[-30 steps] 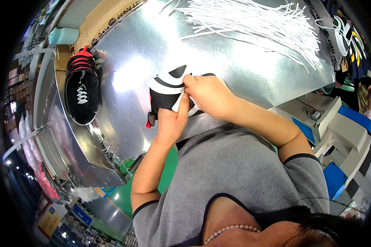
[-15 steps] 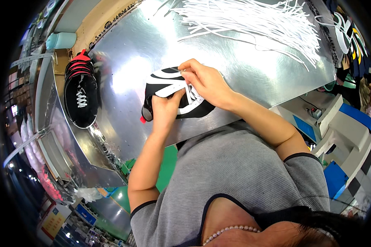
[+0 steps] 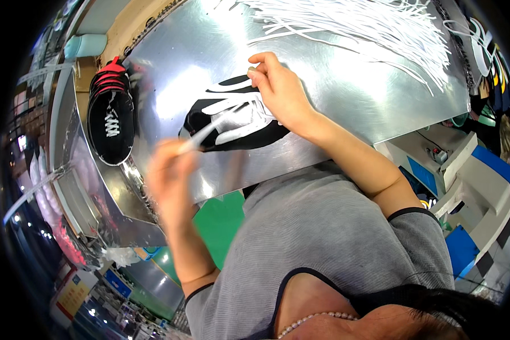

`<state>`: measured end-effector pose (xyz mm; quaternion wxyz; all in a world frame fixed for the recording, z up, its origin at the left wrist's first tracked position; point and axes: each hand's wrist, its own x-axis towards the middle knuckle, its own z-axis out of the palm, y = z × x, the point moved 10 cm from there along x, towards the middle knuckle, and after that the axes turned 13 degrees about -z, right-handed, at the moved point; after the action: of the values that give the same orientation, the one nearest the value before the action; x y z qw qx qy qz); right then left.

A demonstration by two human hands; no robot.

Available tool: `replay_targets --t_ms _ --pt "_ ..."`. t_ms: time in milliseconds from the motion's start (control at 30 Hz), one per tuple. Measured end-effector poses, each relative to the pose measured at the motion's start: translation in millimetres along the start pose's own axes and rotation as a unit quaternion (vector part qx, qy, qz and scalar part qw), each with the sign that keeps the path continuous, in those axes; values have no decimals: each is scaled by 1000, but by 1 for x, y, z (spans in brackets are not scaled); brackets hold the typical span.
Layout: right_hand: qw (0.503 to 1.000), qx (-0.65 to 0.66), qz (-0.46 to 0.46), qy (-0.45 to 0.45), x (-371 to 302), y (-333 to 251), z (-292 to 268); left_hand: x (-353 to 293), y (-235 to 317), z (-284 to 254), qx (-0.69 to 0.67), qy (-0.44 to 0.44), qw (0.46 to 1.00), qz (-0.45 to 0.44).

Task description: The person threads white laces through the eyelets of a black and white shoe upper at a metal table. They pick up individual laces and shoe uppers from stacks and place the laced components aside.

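Observation:
A black shoe [image 3: 254, 140] with white stripes and a white lacing area lies on the metal table in front of me, its opening toward the left. My left hand [image 3: 174, 175], smeared by motion, is off the shoe's left end with its fingers closed on a white shoelace [image 3: 214, 126]. The lace runs taut and blurred from the shoe's eyelets to those fingers. Across the shoe's right side lies my right hand [image 3: 284, 97], its thumb and forefinger closed at the shoe's far edge. What is under its palm is hidden.
A second black shoe [image 3: 111, 148] with red laces or trim stands at the table's left edge. A large pile of white laces [image 3: 368, 34] spreads over the far right of the metal table [image 3: 170, 96]. A pale blue cup [image 3: 86, 45] lies at the far left.
My left hand has left the shoe's opening and swung left and toward me, drawing the shoelace out. The shoe has shifted slightly left and away, with my right hand still on it.

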<state>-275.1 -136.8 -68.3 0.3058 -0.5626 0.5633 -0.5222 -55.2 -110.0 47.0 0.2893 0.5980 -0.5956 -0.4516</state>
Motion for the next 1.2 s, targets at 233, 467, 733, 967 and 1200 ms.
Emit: replay_targets --t_ms 233,467,733,967,1200 --pt "987 159 10 -19 -22 -19 -19 1 -20 81 201 46 966 153" --pt "985 47 -75 -148 -70 -44 -8 11 -12 79 242 41 952 185" --pt "983 12 -80 -162 -64 -40 1 22 -29 75 218 0 971 99" --pt "981 40 -28 -187 -63 -32 3 24 -30 75 187 -13 976 112" --pt "982 59 -25 -178 -63 -35 0 25 -32 75 175 -13 978 117"
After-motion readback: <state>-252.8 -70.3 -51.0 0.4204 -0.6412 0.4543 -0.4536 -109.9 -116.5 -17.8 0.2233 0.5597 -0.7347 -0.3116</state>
